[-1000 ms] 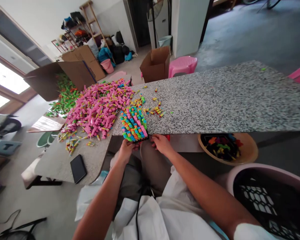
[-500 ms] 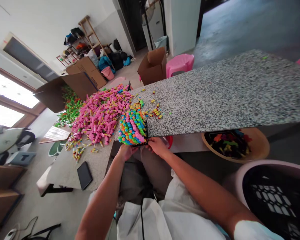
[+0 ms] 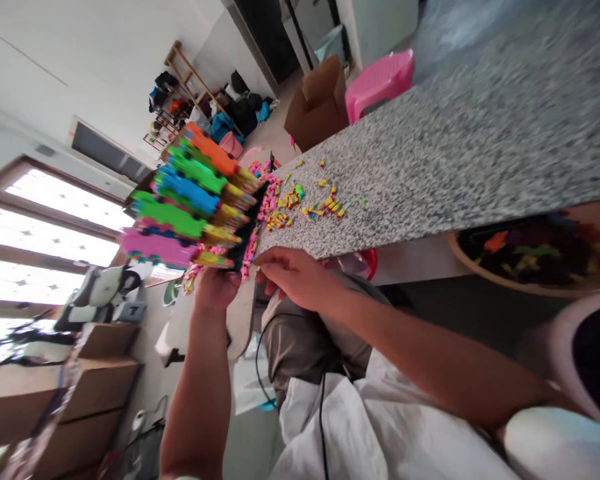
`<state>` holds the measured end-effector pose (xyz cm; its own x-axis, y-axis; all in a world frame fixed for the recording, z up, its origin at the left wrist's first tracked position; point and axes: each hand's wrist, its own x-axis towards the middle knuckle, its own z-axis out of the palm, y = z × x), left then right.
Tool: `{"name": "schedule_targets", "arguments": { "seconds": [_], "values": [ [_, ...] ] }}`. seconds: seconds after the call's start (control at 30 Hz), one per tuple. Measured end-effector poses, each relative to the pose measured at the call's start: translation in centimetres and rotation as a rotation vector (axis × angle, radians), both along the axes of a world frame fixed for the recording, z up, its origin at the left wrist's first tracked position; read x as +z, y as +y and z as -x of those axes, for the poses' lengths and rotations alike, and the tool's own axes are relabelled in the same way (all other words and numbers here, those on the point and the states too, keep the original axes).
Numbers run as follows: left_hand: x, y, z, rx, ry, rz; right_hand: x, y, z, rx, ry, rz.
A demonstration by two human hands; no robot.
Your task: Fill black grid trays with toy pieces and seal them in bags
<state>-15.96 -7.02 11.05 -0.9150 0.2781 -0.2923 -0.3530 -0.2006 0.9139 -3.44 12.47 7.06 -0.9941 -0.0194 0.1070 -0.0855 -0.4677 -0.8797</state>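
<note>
My left hand [image 3: 216,288] is closed on the lower edge of a black tray [image 3: 241,250], which is raised and tilted up above the table. Rows of bumpy plastic pieces [image 3: 180,217] in orange, green, blue and pink fill it, their yellow tips facing right; motion blurs them. Just right of the tray, apart from it, is my right hand [image 3: 293,277], its fingers loosely bent and nothing visible in them. Behind the tray, pink pieces [image 3: 270,193] lie on the speckled table, mostly hidden by it. Small yellow-and-red pieces [image 3: 333,205] are scattered nearby.
The speckled stone tabletop [image 3: 430,160] stretches away to the right. Beyond it stand a cardboard box [image 3: 317,107] and a pink stool [image 3: 380,80]. A round basin [image 3: 540,260] of coloured pieces sits below the right edge. Stacked cartons [image 3: 100,373] are at left.
The filled tray has gone up and left, tipping so its rows show side-on. My right hand has let go of it. The view has swung to the right.
</note>
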Motion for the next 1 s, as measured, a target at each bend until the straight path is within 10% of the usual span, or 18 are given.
{"name": "schedule_targets", "arguments": {
  "seconds": [0.17,0.33,0.57,0.83,1.0],
  "values": [
    [8.2,-0.3,-2.7,-0.041,0.001,-0.197,2.7,-0.6,3.0,-0.078,0.167,0.022],
    [11.4,-0.9,-5.1,-0.026,0.080,-0.199,6.2,-2.6,4.1,-0.118,0.327,0.160],
    [10.9,-2.5,-5.8,-0.061,0.033,-0.181,8.4,-5.0,4.6,0.030,0.256,0.489],
    [9.2,-2.2,-5.3,-0.038,-0.002,-0.145,7.1,-7.2,4.5,0.166,0.142,0.664],
    [8.5,-2.7,-4.9,-0.019,0.002,-0.142,6.2,-7.9,4.0,0.059,0.161,0.531]
  ]
}}
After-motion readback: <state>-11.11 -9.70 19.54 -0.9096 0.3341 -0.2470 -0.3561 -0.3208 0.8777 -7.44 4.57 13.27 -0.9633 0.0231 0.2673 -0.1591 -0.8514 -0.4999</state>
